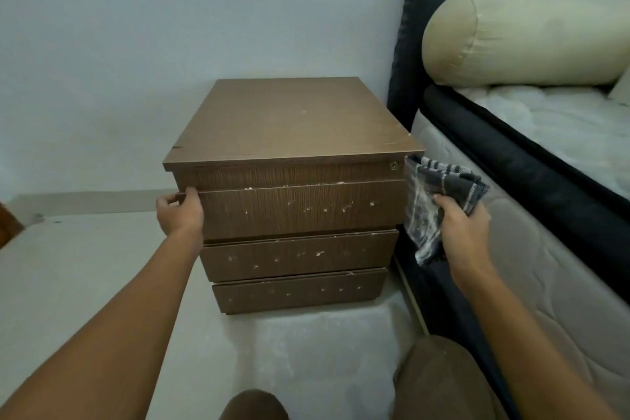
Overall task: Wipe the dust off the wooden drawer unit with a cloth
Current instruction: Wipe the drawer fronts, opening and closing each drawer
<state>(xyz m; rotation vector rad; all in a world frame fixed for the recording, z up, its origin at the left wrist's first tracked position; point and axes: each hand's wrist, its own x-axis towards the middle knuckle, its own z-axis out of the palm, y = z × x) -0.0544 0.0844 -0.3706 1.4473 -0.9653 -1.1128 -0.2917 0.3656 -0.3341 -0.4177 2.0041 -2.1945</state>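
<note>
Knees bent low before the unit [293, 119], left hand [180, 213] curled on the top drawer's [300, 208] left edge, right hand [460, 228] closed around the dusty cloth [439, 191] just right of it; probably front-wiping step, next pressing cloth across the white specks.

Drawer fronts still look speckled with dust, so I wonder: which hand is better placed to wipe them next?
Right hand, probably: it already grips the checked cloth beside the drawer unit. The left hand is bare, holding the top drawer's edge.
</note>
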